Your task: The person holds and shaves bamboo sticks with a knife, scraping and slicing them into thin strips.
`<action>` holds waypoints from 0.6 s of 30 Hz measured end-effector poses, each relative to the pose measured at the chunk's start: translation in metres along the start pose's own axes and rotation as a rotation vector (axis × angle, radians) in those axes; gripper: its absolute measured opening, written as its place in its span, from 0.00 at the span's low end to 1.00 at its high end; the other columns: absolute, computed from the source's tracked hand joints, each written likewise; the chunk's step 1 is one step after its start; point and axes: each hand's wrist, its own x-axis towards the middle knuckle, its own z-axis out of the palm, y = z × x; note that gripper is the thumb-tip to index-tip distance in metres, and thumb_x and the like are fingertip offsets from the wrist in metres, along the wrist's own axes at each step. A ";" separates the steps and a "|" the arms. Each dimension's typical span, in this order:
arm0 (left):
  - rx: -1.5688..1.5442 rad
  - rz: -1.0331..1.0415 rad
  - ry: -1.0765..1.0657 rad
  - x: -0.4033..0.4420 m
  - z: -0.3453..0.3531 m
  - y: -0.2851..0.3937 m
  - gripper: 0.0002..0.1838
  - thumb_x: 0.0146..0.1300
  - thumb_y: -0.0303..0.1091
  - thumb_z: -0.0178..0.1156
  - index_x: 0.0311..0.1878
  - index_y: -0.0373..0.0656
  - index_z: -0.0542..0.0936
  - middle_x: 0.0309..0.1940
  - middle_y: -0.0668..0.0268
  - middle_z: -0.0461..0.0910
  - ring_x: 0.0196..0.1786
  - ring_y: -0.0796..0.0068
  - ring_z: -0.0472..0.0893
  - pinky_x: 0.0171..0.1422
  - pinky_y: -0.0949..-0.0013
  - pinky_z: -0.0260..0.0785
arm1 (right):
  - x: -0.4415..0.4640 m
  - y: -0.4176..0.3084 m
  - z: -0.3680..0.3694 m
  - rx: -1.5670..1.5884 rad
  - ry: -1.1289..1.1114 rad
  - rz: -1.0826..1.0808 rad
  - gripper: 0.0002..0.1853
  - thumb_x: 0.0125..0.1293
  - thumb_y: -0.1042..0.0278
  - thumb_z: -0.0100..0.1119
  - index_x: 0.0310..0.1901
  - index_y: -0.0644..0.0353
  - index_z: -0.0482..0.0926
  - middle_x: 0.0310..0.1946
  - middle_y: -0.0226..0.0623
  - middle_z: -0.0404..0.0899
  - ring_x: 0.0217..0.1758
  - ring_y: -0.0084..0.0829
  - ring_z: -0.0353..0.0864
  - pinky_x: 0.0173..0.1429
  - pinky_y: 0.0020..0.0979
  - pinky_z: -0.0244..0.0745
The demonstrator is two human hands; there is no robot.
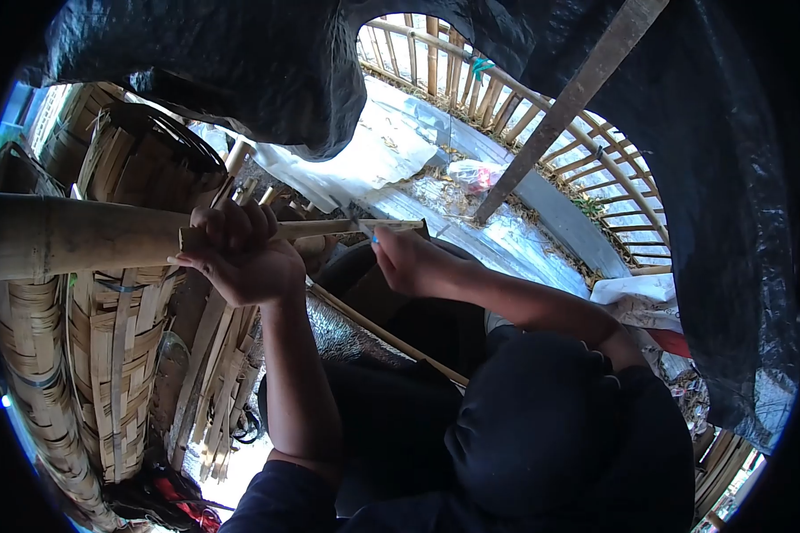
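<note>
My left hand (244,253) is closed around a bamboo strip (324,228), beside the cut end of a thick bamboo pole (107,235) that comes in from the left. The strip runs rightward from this hand toward my right hand (409,259). My right hand is closed on a knife (354,216), whose thin grey blade points up and left across the strip. A small bit of blue shows at its fingers; the handle is mostly hidden.
Woven bamboo baskets (120,364) stand at the left, with loose split bamboo (218,391) beside them. Black plastic sheeting (720,222) hangs above and at right. A slanting wooden bar (569,107) crosses before a curved bamboo fence (631,173). A thin pole (387,335) lies below my hands.
</note>
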 end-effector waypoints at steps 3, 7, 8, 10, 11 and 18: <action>-0.031 0.010 -0.049 -0.013 0.013 0.002 0.27 0.71 0.62 0.37 0.23 0.54 0.55 0.15 0.77 0.46 0.17 0.84 0.44 0.20 0.75 0.37 | 0.000 -0.020 -0.005 0.076 0.015 -0.035 0.07 0.66 0.73 0.47 0.35 0.71 0.65 0.23 0.59 0.74 0.32 0.57 0.79 0.35 0.46 0.70; -0.022 0.036 -0.037 -0.012 0.009 0.002 0.26 0.72 0.62 0.37 0.23 0.53 0.55 0.15 0.77 0.46 0.17 0.84 0.44 0.20 0.75 0.37 | -0.007 0.011 0.008 0.109 0.026 -0.024 0.08 0.67 0.73 0.46 0.36 0.71 0.65 0.24 0.59 0.75 0.32 0.55 0.80 0.34 0.47 0.70; -0.019 0.026 -0.040 -0.011 0.006 0.002 0.26 0.71 0.62 0.37 0.23 0.53 0.55 0.15 0.77 0.47 0.17 0.84 0.44 0.20 0.75 0.37 | -0.004 0.012 0.007 0.104 0.024 -0.030 0.08 0.67 0.73 0.46 0.36 0.71 0.65 0.24 0.59 0.75 0.32 0.55 0.80 0.34 0.47 0.70; 0.000 0.030 -0.011 -0.009 0.011 0.000 0.27 0.71 0.62 0.37 0.23 0.53 0.55 0.15 0.77 0.47 0.17 0.84 0.44 0.20 0.75 0.37 | 0.002 -0.001 0.002 -0.003 -0.018 0.058 0.07 0.67 0.74 0.45 0.36 0.71 0.65 0.23 0.59 0.76 0.31 0.54 0.81 0.33 0.46 0.71; 0.021 0.034 0.015 -0.008 0.014 -0.002 0.27 0.71 0.62 0.37 0.23 0.53 0.55 0.15 0.77 0.47 0.17 0.85 0.45 0.19 0.76 0.37 | 0.003 -0.013 -0.004 -0.032 -0.057 0.055 0.06 0.65 0.77 0.46 0.36 0.73 0.66 0.24 0.60 0.76 0.32 0.54 0.81 0.33 0.45 0.72; 0.025 0.056 -0.022 -0.018 0.026 0.002 0.28 0.69 0.65 0.38 0.24 0.52 0.56 0.15 0.77 0.47 0.17 0.85 0.45 0.20 0.76 0.38 | -0.002 0.011 0.008 0.096 0.013 -0.021 0.08 0.66 0.73 0.48 0.34 0.70 0.65 0.23 0.58 0.74 0.29 0.57 0.77 0.33 0.47 0.68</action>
